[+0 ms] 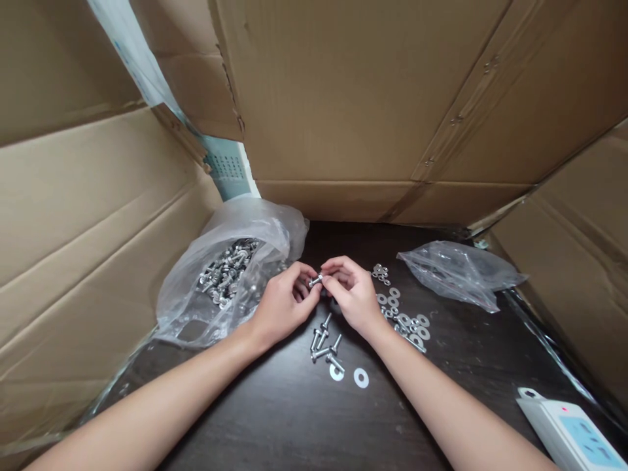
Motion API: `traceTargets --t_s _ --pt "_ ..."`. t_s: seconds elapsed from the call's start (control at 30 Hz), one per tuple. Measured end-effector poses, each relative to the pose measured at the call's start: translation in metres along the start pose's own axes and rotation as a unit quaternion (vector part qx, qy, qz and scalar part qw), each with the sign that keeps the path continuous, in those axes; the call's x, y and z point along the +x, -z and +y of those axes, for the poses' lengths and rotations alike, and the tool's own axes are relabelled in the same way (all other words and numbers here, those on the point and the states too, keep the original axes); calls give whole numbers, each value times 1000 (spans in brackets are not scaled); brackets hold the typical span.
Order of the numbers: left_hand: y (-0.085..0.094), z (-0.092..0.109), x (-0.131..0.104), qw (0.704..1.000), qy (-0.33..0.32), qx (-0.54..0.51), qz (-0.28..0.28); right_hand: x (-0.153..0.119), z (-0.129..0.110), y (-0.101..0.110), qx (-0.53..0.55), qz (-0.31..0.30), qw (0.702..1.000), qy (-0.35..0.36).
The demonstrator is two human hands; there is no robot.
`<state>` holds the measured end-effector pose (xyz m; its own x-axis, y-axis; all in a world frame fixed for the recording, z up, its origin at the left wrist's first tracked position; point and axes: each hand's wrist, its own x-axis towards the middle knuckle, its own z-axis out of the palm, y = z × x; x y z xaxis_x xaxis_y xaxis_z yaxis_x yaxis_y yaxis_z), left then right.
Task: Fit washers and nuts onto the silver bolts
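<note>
Bolt [316, 280] pinched over mid-bench [275, 418]

My left hand [287, 297] and right hand [353, 297] grasp the bolt between them, fingertips and thumbs closed at its ends. Just nearer the front edge lies a cluster of bolts [322, 338], with two washers [366, 378] beside it, one partly covered. Right of my right hand are more washers, nuts [380, 270] and bolts. An open bag [267, 219] of bolts slumps toward the far left corner; a small bag [456, 271] lies toward the far right corner. A power strip [559, 425] sits by the right edge.
</note>
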<state>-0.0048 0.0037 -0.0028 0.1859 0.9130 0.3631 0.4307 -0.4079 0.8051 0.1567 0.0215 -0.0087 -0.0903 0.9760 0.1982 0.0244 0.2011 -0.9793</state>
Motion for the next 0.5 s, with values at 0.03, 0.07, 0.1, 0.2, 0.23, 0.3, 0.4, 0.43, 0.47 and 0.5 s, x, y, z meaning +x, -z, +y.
traceTargets --t_s 0.03,0.07,0.1,0.2,0.23,0.3,0.4,0.43,0.47,0.5 --pt "0 0 0 1000 -1 2 2 0 0 0 -2 1 1000 3" --pt "0 0 0 1000 -4 4 3 0 0 1 -4 2 1000 6" --pt "0 0 0 1000 -8 6 5 0 1 1 -5 3 1000 9" --pt "1 0 1 1000 -11 10 4 0 0 0 -18 5 1000 14" --pt "0 0 1 1000 -8 9 3 0 -1 0 -29 6 999 18" --pt "0 -1 1 1000 0 4 3 -1 -2 -1 -56 7 998 34" --pt "0 -2 1 1000 11 -3 5 -1 -4 0 -68 7 997 48" --pt "0 -3 1 1000 13 -7 5 -1 -5 1 -60 7 997 45" --pt "0 -3 0 1000 15 -10 4 0 -5 2 -49 6 998 40" --pt "0 -3 0 1000 17 -14 2 0 -5 3 -37 6 999 35"
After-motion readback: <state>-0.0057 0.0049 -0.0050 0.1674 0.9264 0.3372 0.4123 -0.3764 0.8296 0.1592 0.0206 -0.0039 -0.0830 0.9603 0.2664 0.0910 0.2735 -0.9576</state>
